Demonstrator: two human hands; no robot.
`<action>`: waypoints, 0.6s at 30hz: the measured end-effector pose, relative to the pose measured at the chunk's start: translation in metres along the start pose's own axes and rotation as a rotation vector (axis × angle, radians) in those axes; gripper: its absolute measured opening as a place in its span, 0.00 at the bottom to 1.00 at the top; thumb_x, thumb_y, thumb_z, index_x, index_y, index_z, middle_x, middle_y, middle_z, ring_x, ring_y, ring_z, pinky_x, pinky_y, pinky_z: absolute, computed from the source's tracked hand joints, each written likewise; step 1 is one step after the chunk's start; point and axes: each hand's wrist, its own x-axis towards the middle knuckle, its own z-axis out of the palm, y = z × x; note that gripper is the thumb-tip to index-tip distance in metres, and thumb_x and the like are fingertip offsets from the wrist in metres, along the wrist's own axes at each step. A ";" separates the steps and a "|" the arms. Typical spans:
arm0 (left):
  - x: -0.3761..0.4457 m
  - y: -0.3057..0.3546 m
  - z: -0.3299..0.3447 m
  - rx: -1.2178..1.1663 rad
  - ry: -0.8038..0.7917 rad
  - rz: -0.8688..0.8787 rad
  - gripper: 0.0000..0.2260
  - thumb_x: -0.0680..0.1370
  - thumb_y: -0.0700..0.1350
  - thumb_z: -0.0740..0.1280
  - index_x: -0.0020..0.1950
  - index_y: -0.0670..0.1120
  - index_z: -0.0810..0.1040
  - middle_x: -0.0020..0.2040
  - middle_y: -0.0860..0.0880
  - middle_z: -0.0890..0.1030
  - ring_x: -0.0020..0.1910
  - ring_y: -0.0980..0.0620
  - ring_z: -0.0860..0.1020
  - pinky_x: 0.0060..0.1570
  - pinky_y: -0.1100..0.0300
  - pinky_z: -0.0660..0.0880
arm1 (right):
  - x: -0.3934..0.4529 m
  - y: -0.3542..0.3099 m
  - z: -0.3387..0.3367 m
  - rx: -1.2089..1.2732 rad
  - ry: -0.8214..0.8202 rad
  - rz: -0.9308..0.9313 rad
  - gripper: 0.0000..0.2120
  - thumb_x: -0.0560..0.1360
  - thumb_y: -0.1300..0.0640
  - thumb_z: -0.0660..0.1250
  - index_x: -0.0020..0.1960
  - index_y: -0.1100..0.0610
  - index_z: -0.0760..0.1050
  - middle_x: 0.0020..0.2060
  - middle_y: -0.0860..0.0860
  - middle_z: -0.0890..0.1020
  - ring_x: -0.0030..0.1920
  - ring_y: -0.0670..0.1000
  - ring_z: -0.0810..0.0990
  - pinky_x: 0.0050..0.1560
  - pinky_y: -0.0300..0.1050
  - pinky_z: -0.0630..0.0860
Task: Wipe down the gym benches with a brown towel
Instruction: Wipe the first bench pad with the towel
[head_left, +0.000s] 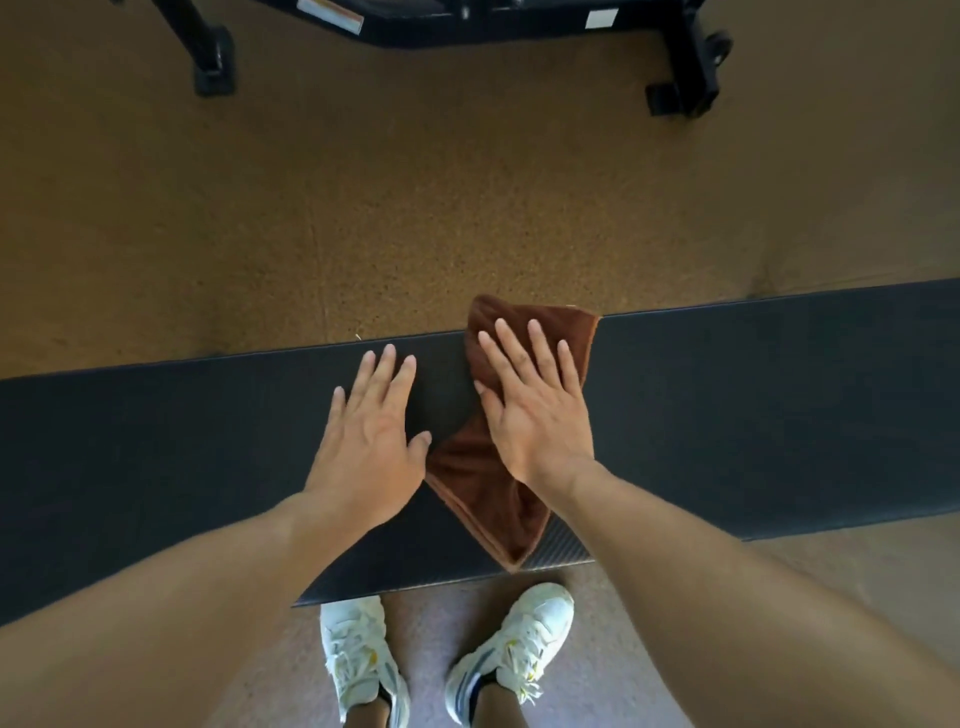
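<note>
Step in hand: wiping the pad of the near bench (779, 415), judged from the flat-palm contact on the cloth. One bench pad runs the full width of the view under both palms. A second bench frame (691, 47), black, stands on the floor well beyond the fingertips; only its legs and lower rail show.

Count, largest first: two benches, one brown towel (483, 483), two hands, two white shoes (358, 654) below the wrists on the near side of the pad.

The towel lies folded on the pad. Its far corner overhangs the far edge just past the fingertips of the right hand; its near corner reaches the near edge behind that wrist.

The right hand (535, 415) lies flat on the towel, fingers straight and slightly spread, pressing, gripping nothing. The left hand (369, 436) lies flat on the bare pad, fingers straight, its thumb just beside the towel's edge; contact with the cloth cannot be confirmed.

Next move, as judged: slide the towel along the pad under steady downward pressure, covering the unwiped length on either side, then proceed to the second bench.
</note>
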 end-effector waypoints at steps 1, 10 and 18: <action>0.007 0.011 0.000 0.030 -0.033 -0.004 0.39 0.82 0.54 0.66 0.85 0.51 0.43 0.84 0.51 0.39 0.82 0.52 0.36 0.82 0.43 0.45 | 0.000 0.018 -0.006 0.007 0.003 0.034 0.28 0.87 0.40 0.43 0.85 0.44 0.46 0.85 0.42 0.47 0.84 0.51 0.37 0.84 0.56 0.38; 0.031 0.065 0.006 0.352 -0.288 -0.083 0.58 0.69 0.59 0.80 0.84 0.54 0.41 0.83 0.51 0.34 0.82 0.48 0.35 0.78 0.38 0.58 | -0.033 0.235 -0.073 0.065 0.008 0.430 0.29 0.86 0.38 0.41 0.86 0.44 0.42 0.84 0.41 0.42 0.84 0.49 0.37 0.84 0.54 0.39; 0.029 0.060 0.008 0.424 -0.267 -0.063 0.56 0.70 0.63 0.77 0.84 0.55 0.41 0.84 0.51 0.35 0.82 0.47 0.36 0.75 0.42 0.65 | -0.052 0.254 -0.069 0.364 0.392 1.312 0.30 0.86 0.43 0.51 0.85 0.49 0.54 0.86 0.49 0.51 0.85 0.58 0.44 0.83 0.58 0.40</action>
